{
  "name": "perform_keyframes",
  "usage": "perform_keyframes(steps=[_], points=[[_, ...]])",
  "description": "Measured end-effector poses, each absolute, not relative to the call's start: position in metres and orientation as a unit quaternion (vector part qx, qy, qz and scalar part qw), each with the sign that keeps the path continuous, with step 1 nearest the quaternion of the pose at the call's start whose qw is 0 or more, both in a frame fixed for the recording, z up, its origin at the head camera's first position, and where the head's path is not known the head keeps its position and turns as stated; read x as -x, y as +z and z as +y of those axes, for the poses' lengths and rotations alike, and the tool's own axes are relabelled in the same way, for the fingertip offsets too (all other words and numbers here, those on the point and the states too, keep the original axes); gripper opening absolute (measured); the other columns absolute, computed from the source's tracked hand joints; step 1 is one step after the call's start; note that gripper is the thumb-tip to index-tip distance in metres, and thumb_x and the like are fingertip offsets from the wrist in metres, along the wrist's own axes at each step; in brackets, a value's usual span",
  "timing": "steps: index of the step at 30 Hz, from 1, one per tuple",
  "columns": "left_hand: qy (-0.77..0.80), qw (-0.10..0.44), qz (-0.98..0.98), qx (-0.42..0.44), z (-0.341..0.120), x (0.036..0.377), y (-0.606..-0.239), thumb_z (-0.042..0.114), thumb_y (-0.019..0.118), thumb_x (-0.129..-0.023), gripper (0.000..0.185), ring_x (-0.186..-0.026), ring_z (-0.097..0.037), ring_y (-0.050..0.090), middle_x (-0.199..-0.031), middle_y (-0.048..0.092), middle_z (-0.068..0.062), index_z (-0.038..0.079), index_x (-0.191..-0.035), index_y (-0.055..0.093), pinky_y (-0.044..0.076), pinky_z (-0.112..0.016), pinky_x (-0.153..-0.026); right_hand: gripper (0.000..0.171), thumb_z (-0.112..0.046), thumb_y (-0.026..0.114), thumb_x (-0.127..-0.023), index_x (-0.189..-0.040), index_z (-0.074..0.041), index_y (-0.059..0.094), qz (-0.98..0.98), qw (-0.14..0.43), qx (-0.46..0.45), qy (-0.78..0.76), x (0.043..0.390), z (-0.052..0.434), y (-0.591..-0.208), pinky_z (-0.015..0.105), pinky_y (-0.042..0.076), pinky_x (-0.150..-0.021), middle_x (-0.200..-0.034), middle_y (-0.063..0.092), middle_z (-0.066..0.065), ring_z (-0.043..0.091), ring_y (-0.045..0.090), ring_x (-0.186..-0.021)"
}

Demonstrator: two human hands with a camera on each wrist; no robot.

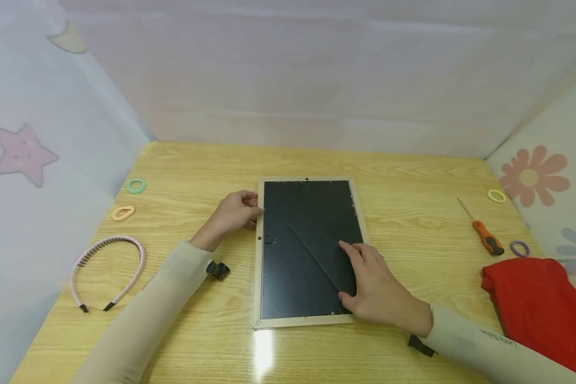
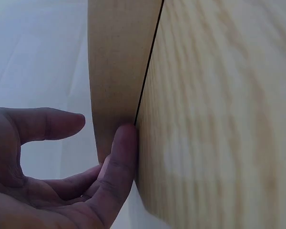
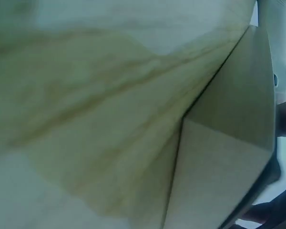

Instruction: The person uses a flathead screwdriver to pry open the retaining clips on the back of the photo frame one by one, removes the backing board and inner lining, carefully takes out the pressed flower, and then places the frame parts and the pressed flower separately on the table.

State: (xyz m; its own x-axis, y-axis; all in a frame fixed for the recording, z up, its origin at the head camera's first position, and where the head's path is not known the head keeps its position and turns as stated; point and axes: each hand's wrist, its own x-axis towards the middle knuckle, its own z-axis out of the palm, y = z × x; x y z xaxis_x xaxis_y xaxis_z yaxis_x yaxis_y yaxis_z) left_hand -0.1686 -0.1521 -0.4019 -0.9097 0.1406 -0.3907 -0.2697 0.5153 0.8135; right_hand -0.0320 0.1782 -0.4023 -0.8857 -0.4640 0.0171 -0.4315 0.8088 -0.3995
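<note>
A picture frame (image 1: 255, 288) with a pale wooden rim lies on the table, its black backing board (image 1: 297, 266) facing up. Small metal bits show along the board's edges, and a thin diagonal line crosses its middle. At the frame's left side is my left hand (image 1: 235, 212); in the left wrist view its fingertips (image 2: 126, 143) touch the rim's outer side, low by the tabletop, with one digit held apart. My right hand (image 1: 372, 280) rests over the board's lower right part, thumb and forefinger spread. In the right wrist view its fingers show only partly beyond the rim.
To the left lie a pink headband (image 1: 141, 256), an orange hair tie (image 1: 123, 213) and a green one (image 1: 136, 186). On the right are a screwdriver (image 1: 486, 234), a purple hair tie (image 1: 520, 248), a yellow one (image 1: 496, 196) and red cloth (image 1: 537, 304). Printed fabric walls surround the table.
</note>
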Motion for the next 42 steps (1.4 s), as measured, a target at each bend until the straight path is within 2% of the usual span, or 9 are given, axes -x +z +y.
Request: perform_keyframes(steps=[4, 9, 14, 20, 25, 34, 39, 42], points=[[0.503, 0.213, 0.836, 0.039, -0.153, 0.170, -0.405, 0.018, 0.063, -0.099, 0.058, -0.092, -0.022, 0.069, -0.130, 0.056, -0.013, 0.007, -0.152, 0.042, 0.064, -0.033, -0.078, 0.097, -0.027, 0.081, -0.078, -0.157, -0.005, 0.030, 0.953, 0.058, 0.203, -0.219, 0.031, 0.179, -0.399, 0.050, 0.053, -0.105, -0.145, 0.044, 0.020, 0.035, 0.053, -0.129], [0.507, 0.215, 0.834, 0.033, -0.151, 0.171, -0.406, 0.017, 0.067, -0.097, 0.060, -0.093, -0.022, 0.069, -0.128, 0.055, -0.013, 0.006, -0.151, 0.043, 0.064, -0.034, -0.080, 0.092, -0.026, 0.078, -0.082, -0.157, -0.002, 0.031, 0.954, 0.062, 0.179, -0.232, 0.029, 0.183, -0.398, 0.052, 0.052, -0.106, -0.149, 0.042, 0.017, 0.034, 0.053, -0.133], [0.492, 0.212, 0.844, 0.034, -0.151, 0.170, -0.406, 0.017, 0.070, -0.094, 0.063, -0.094, -0.023, 0.068, -0.126, 0.055, -0.012, 0.005, -0.150, 0.044, 0.064, -0.034, -0.080, 0.088, -0.023, 0.079, -0.080, -0.154, 0.001, 0.037, 0.953, 0.052, 0.188, -0.232, 0.030, 0.184, -0.401, 0.050, 0.052, -0.106, -0.144, 0.045, 0.017, 0.032, 0.051, -0.131], [0.485, 0.207, 0.849, 0.032, -0.150, 0.170, -0.404, 0.017, 0.071, -0.093, 0.064, -0.097, -0.024, 0.067, -0.128, 0.055, -0.012, 0.003, -0.150, 0.044, 0.064, -0.036, -0.083, 0.084, -0.020, 0.078, -0.073, -0.149, -0.005, 0.046, 0.950, 0.036, 0.178, -0.253, 0.036, 0.185, -0.407, 0.048, 0.054, -0.100, -0.140, 0.048, 0.014, 0.030, 0.055, -0.124], [0.487, 0.210, 0.847, 0.031, -0.149, 0.171, -0.406, 0.019, 0.068, -0.095, 0.061, -0.096, -0.022, 0.067, -0.128, 0.057, -0.012, 0.003, -0.149, 0.044, 0.064, -0.033, -0.081, 0.083, -0.020, 0.077, -0.071, -0.148, -0.008, 0.048, 0.946, 0.034, 0.162, -0.279, 0.034, 0.188, -0.410, 0.047, 0.054, -0.096, -0.139, 0.049, 0.012, 0.029, 0.056, -0.121], [0.495, 0.209, 0.842, 0.038, -0.148, 0.169, -0.402, 0.025, 0.066, -0.095, 0.063, -0.096, -0.024, 0.067, -0.131, 0.061, -0.012, 0.005, -0.151, 0.043, 0.064, -0.034, -0.083, 0.083, -0.018, 0.079, -0.069, -0.146, -0.008, 0.052, 0.941, -0.013, 0.168, -0.293, 0.026, 0.193, -0.408, 0.047, 0.056, -0.092, -0.136, 0.052, 0.011, 0.029, 0.059, -0.118], [0.460, 0.198, 0.866, 0.022, -0.145, 0.168, -0.403, 0.023, 0.068, -0.092, 0.068, -0.090, -0.021, 0.069, -0.128, 0.059, -0.010, 0.006, -0.152, 0.041, 0.063, -0.032, -0.079, 0.082, -0.018, 0.078, -0.069, -0.146, -0.010, 0.052, 0.942, -0.019, 0.163, -0.293, 0.025, 0.193, -0.405, 0.048, 0.056, -0.094, -0.137, 0.052, 0.010, 0.030, 0.058, -0.119], [0.427, 0.190, 0.884, 0.001, -0.145, 0.168, -0.404, 0.019, 0.070, -0.088, 0.075, -0.085, -0.018, 0.070, -0.129, 0.058, -0.009, 0.005, -0.154, 0.038, 0.061, -0.031, -0.081, 0.081, -0.017, 0.078, -0.069, -0.146, -0.010, 0.052, 0.943, -0.020, 0.158, -0.292, 0.024, 0.190, -0.403, 0.050, 0.055, -0.095, -0.137, 0.052, 0.010, 0.030, 0.058, -0.121]])
